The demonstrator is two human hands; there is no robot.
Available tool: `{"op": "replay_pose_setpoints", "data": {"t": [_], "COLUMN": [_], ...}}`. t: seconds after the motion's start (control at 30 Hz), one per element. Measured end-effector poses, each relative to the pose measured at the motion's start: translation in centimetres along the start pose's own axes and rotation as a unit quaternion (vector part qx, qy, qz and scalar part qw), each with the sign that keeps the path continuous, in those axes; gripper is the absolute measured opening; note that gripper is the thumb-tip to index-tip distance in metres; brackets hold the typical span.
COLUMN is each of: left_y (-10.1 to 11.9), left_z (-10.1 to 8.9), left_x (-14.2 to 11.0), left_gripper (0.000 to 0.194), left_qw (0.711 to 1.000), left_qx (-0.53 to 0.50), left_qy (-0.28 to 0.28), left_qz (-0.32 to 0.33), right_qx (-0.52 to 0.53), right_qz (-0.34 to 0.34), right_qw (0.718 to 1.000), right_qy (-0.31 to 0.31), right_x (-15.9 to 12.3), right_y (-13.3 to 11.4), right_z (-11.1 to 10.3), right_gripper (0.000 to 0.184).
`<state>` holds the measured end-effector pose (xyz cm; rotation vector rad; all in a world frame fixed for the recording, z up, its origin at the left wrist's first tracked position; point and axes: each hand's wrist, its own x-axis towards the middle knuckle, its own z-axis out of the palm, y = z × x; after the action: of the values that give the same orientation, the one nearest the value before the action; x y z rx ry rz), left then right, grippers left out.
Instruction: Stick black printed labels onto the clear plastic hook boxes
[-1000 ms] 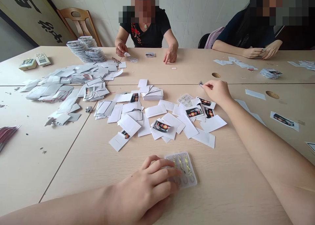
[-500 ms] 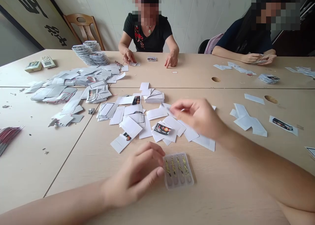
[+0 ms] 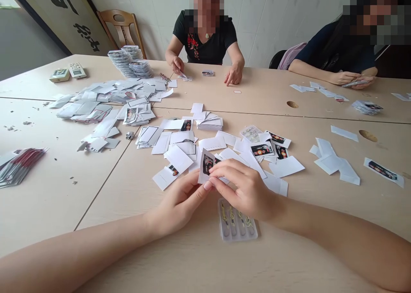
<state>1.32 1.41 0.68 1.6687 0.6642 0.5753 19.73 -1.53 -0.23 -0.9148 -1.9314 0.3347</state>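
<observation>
Both hands now together: R hand (image 3: pixel 245 190) pinching printed card (image 3: pixel 207 167), L hand (image 3: pixel 178 205) w/ fingertips at card's lower edge, grip unclear; clear plastic tray (image 3: pixel 237 221) just below.

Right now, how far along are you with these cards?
Done, it seems: the stacked printed packets at the far end. In hand: the left hand and right hand pinch one printed card. Remaining: the loose white cards and the clear plastic hook case below the hands.
</observation>
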Motion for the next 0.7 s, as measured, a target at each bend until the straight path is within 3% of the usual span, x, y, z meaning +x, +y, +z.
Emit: {"op": "replay_pose_setpoints", "data": {"t": [0.17,0.47,0.7], "left_y": [-0.4,-0.9,-1.1], "left_z": [-0.1,-0.2,-0.3], "left_x": [-0.1,-0.4,-0.5], "left_gripper": [0.025,0.029,0.027], "left_qw": [1.0,0.998,0.998], "left_qx": [0.009,0.058,0.049], "left_qy": [-0.004,0.033,0.033], "left_qz": [0.012,-0.019,-0.004], "right_qx": [0.035,0.102,0.12], "right_qz": [0.043,0.146,0.178], "right_qw": [0.998,0.984,0.976], "right_qy": [0.01,-0.025,-0.04], "right_x": [-0.1,0.2,0.3], "right_y": [0.1,0.1,0.1], "right_z": [0.2,0.0,-0.2], "right_gripper": [0.009,0.008,0.007]}}
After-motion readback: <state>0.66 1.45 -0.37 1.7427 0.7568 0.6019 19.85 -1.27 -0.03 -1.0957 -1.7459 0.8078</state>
